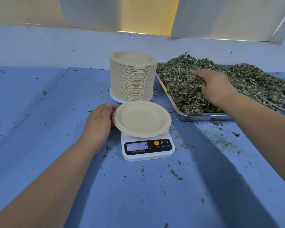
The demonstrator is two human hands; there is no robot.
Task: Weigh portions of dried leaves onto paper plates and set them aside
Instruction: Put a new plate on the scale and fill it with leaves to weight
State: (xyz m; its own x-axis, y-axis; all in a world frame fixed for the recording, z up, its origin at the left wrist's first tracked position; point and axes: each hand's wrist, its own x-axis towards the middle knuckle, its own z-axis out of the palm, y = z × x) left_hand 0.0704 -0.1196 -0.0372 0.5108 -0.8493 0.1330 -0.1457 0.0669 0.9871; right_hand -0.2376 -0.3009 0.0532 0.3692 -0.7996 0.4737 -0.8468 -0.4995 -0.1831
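An empty beige paper plate lies on a small white digital scale in the middle of the blue table. My left hand holds the plate's left rim, thumb at its upper edge. A metal tray at the right is heaped with dried green leaves. My right hand is dug into the heap, its fingers curled round a clump of leaves. A tall stack of paper plates stands just behind the scale.
The blue cloth covering the table is strewn with leaf crumbs, thickest to the right of the scale. A wall with pale panels runs along the back. The stack of plates stands on a white round base.
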